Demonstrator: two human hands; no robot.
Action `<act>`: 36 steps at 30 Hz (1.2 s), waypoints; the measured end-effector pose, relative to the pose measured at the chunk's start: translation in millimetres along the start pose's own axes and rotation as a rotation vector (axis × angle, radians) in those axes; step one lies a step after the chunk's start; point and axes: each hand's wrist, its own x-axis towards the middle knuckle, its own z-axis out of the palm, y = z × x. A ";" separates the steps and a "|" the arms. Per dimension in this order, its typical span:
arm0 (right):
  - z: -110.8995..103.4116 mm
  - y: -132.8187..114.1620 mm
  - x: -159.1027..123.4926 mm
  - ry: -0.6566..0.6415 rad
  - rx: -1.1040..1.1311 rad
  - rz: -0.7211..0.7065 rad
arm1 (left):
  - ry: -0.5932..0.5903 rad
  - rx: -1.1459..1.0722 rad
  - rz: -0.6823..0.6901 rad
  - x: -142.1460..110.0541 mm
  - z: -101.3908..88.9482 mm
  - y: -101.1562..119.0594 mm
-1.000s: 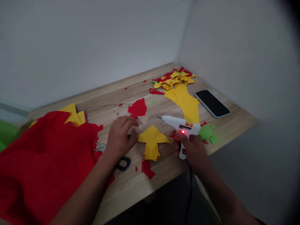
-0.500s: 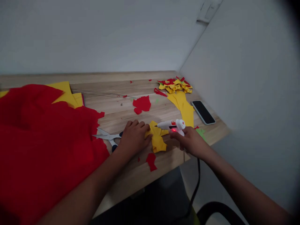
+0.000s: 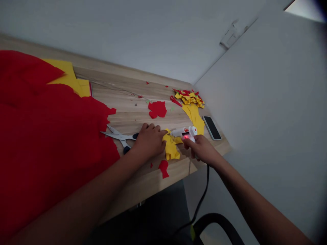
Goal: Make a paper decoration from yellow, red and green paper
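Observation:
My right hand (image 3: 201, 148) is closed round the handle of a white glue gun (image 3: 182, 132), whose small red light glows. The gun's nozzle points left, over the top of a cut-out yellow felt piece (image 3: 171, 148). With its fingers bent, my left hand (image 3: 151, 140) grips the left edge of that piece against the table; its fingertips are partly hidden. Scissors (image 3: 120, 136) with dark handles lie spread just left of my left hand, their blades pointing to the big red felt sheet (image 3: 56, 143).
Red scraps (image 3: 157, 109) lie on the wooden table (image 3: 143, 183). At the back right sits a pile of yellow and red cut pieces (image 3: 189, 98), near yellow felt strips (image 3: 195, 119) and a phone (image 3: 212, 128). A black cord (image 3: 203, 197) hangs below the gun.
The view has tilted and shifted. The glue gun's nozzle has moved slightly along the yellow felt piece's upper part; both hands keep their grips.

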 end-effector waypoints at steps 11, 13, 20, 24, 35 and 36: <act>-0.2 0.7 -2.4 -0.027 -0.091 0.048 | -0.032 0.027 -0.024 -1.2 -1.5 1.2; -1.0 0.0 -3.7 -0.037 -0.101 0.053 | -0.036 0.036 -0.023 -1.4 -3.0 1.5; -1.6 3.1 -6.4 -0.038 -0.126 0.052 | -0.049 0.044 -0.024 -0.5 -3.8 1.4; -1.1 7.0 -7.6 -0.041 -0.124 0.052 | -0.037 0.058 -0.019 -0.8 -2.4 0.9; -4.5 3.4 -17.6 -0.068 -0.152 0.030 | -0.048 0.061 -0.025 0.1 -2.0 1.0; -4.7 4.3 -18.5 -0.071 -0.155 0.032 | -0.052 0.060 -0.027 0.2 -2.5 1.1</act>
